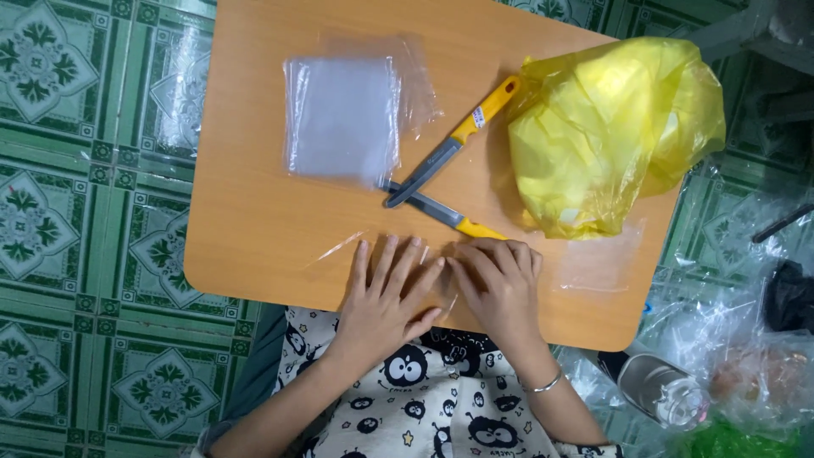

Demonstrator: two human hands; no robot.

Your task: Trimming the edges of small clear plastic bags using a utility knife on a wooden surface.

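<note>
My left hand (386, 293) lies flat with fingers spread on a clear plastic sheet (352, 248) at the near edge of a small wooden table (254, 203). Beside it, my right hand (500, 284) presses its fingers down on the same sheet. Just beyond my fingers lie two yellow-handled knives (445, 153), crossed at the blades. A stack of clear plastic bags (343, 119) rests at the far left of the table. At the right sits a bulging yellow plastic bag (610, 136).
Another clear plastic piece (602, 259) lies at the table's near right corner. Green patterned floor tiles (85, 212) surround the table. On the floor to the right are clear bags (738, 339), a metal bottle (661, 390) and a dark object (788, 297).
</note>
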